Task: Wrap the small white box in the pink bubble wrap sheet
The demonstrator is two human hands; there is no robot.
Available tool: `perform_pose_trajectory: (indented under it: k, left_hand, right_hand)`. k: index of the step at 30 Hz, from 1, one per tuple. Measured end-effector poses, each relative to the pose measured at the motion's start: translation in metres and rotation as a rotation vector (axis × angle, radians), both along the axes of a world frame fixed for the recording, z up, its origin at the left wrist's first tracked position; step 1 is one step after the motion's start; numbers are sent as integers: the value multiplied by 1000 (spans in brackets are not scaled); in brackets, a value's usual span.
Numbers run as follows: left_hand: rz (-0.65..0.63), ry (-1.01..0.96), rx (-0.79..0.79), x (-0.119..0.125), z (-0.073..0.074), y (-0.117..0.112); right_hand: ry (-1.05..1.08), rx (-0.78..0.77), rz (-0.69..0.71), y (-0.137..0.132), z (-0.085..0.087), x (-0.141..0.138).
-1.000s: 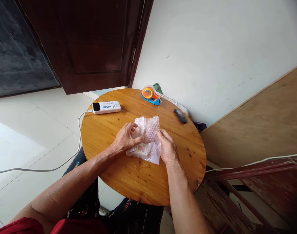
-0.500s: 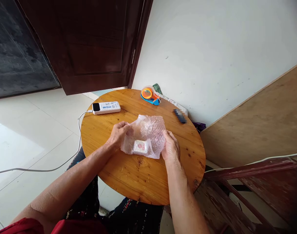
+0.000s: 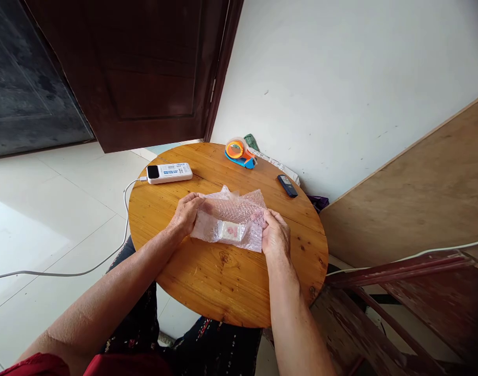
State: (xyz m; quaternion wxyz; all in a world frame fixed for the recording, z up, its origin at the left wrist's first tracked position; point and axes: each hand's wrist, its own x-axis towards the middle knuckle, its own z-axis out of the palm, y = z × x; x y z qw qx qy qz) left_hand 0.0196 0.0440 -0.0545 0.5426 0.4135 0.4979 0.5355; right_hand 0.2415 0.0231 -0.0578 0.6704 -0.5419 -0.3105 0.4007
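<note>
A sheet of bubble wrap (image 3: 239, 209) is stretched between my hands over the middle of the round wooden table (image 3: 223, 292). Its near part lies around a small white block with a red mark (image 3: 231, 231), whose kind I cannot make out. My left hand (image 3: 187, 213) pinches the sheet's left edge, fingertips partly behind the plastic. On the other side my right hand (image 3: 276, 233) grips the right edge, thumb on top and fingers folded beneath.
At the table's far edge stands an orange and blue tape dispenser (image 3: 241, 152). A dark remote-like device (image 3: 287, 186) lies to the right. A white power bank (image 3: 170, 173) with a cable (image 3: 126, 230) rests at the left. Behind are a white wall (image 3: 340, 78) and a dark door (image 3: 144, 68).
The bubble wrap's far part has been drawn nearer and folded over towards the white block. Both hands keep hold of its edges, and the block sits slightly further right.
</note>
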Motion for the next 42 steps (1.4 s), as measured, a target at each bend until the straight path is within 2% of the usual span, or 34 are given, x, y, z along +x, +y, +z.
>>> perform_pose_trajectory:
  k: [3,5,11,15,18,21,24,30,34,36,40,42]
  left_hand:
    - [15,-30,-21,1,0,-3]
    - [-5,-8,29,1,0,-4]
    - [-77,279,237,0,-3,-6]
    - [-75,301,285,1,-3,-5]
    - [-100,264,280,2,-1,-5]
    - [-126,268,172,1,0,-6]
    - [-126,270,80,0,-1,-6]
    - [-10,122,122,-3,0,-2]
    - [-66,75,164,-3,3,-1]
    - [-51,139,247,-5,3,-1]
    - [59,420,443,-9,4,-3]
    - [17,563,515,-11,6,-5]
  right_hand:
    - [-37,31,46,-1,4,-2]
    - [-69,35,75,-2,6,-4]
    - [-125,81,128,-7,12,-11]
    - [-95,114,196,-9,15,-13]
    - [-166,96,227,-9,14,-11]
    - [-224,2,256,-7,10,-7]
    - [-203,0,212,-6,8,-5]
    - [-159,35,76,-3,5,-5]
    - [-124,29,55,-2,6,-4]
    - [-110,25,62,-2,6,-4]
    - [-174,18,85,-1,4,-3]
    - [-212,22,82,0,1,-1]
